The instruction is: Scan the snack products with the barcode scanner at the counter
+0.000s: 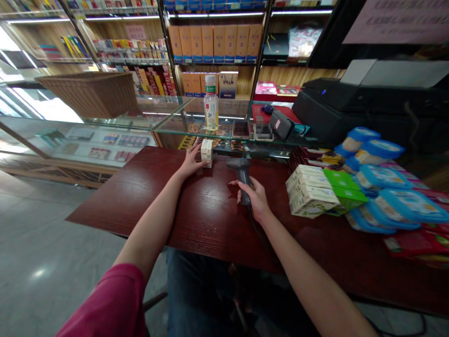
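Observation:
My left hand (191, 162) grips a small cream-coloured carton (206, 150) standing upright near the far edge of the dark red wooden desk (206, 224). Its thumb lies across the front face and the fingers reach behind. In my right hand (255, 196) is a dark grey handheld barcode scanner (242, 169), held by its handle with the head turned left toward the carton. A cable (253, 223) runs down from the handle. A gap separates the scanner head from the carton. Behind the carton, a clear drink bottle (211, 105) with a green label stands on the glass counter (168, 114).
Several cream cartons (310, 192) sit right of the scanner, beside green boxes (345, 189) and stacked blue-lidded tubs (403, 206). A black machine (336, 107) stands at the back right. A wicker basket (91, 93) rests on the left counter, with stocked shelves (215, 42) behind.

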`<state>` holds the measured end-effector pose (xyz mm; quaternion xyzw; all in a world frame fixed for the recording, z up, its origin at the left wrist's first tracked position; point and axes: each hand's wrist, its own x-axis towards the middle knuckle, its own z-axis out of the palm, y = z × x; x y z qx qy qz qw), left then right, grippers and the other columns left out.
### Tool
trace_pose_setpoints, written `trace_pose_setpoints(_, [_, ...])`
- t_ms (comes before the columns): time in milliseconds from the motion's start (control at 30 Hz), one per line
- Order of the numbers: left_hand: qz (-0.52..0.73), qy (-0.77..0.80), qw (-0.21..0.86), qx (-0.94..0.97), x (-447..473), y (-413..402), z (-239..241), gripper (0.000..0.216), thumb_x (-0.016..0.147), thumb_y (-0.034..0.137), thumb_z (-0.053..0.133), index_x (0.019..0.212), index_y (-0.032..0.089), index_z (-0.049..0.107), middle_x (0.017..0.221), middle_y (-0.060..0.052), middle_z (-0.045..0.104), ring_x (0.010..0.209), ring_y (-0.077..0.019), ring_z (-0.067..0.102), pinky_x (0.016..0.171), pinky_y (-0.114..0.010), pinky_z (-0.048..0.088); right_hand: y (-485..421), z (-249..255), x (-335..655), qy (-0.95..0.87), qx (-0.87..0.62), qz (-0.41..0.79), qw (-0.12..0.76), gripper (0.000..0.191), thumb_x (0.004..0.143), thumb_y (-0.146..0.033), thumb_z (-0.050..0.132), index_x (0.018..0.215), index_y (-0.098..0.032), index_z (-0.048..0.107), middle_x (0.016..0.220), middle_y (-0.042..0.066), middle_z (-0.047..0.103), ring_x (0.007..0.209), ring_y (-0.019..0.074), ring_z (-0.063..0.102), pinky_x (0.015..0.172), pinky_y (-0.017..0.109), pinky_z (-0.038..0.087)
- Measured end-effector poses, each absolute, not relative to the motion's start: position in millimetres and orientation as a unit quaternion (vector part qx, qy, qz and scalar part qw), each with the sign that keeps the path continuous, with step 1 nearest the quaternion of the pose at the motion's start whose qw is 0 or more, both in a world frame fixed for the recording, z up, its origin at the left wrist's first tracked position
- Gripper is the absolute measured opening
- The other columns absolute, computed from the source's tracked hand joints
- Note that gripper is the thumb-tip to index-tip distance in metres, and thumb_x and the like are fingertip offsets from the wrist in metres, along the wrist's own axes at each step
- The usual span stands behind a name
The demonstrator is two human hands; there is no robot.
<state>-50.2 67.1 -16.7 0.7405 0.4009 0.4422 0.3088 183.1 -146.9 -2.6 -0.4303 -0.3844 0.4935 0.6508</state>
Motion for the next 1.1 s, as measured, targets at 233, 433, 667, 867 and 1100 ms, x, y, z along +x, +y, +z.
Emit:
trace_pose_setpoints(233, [0.425,0.407,0.392,0.708,-37.0,56.8,-9.8,0.078,0.061,0.046,0.093,0.128,0.014,0.068,0.121,-0.013,0.077,0.11,-0.0299,0.073,0.101,-0.042,0.057,-154.7,0.7,181.1,-0.417,-0.418,0.53,0.609,0.037,0.075,-0.044,0.087,0.096,-0.02,0.069,0.099,0.006,0.081,0.044,0.0082,0.056,0.041,0.025,0.049])
trace_pose_setpoints(433, [0.469,0.486,0.408,0.615,-22.0,52.2,-11.1,0.057,0.072,0.058,0.084,0.105,0.012,0.076,0.109,-0.014,0.081,0.099,-0.03,0.076,0.086,-0.036,0.059,-162.7,1.1,173.1,-0.455,-0.417,0.526,0.585,0.039,0.075,-0.042,0.088,0.102,-0.02,0.069,0.098,0.006,0.081,0.044,0.0085,0.055,0.041,0.026,0.05])
trace_pose_setpoints(667, [0.471,0.476,0.389,0.632,-22.4,57.2,-16.8,0.057,0.074,0.061,0.083,0.104,0.012,0.077,0.107,-0.016,0.081,0.103,-0.0333,0.076,0.089,-0.038,0.058,-159.1,-4.8,173.9,-0.464,-0.421,0.519,0.582,0.043,0.074,-0.041,0.089,0.106,-0.021,0.068,0.099,0.005,0.08,0.046,0.0085,0.054,0.041,0.026,0.05])
trace_pose_setpoints(867, [0.472,0.429,0.423,0.643,-25.7,59.1,-18.7,0.075,0.07,0.051,0.088,0.129,0.013,0.064,0.119,-0.018,0.077,0.108,-0.0306,0.075,0.095,-0.042,0.06,-155.7,-16.2,174.6,-0.479,-0.424,0.483,0.598,0.049,0.076,-0.045,0.088,0.113,-0.022,0.065,0.102,0.007,0.081,0.044,0.0086,0.053,0.041,0.027,0.05])
trace_pose_setpoints(1100, [0.37,0.319,0.524,0.698,-47.2,45.4,5.0,0.07,0.059,0.048,0.093,0.118,0.021,0.069,0.128,-0.013,0.076,0.122,-0.0326,0.07,0.108,-0.048,0.056,-173.1,-8.6,176.3,-0.441,-0.472,0.311,0.697,0.053,0.076,-0.039,0.086,0.121,-0.022,0.064,0.107,0.01,0.081,0.101,0.0252,0.079,0.094,0.041,0.063])
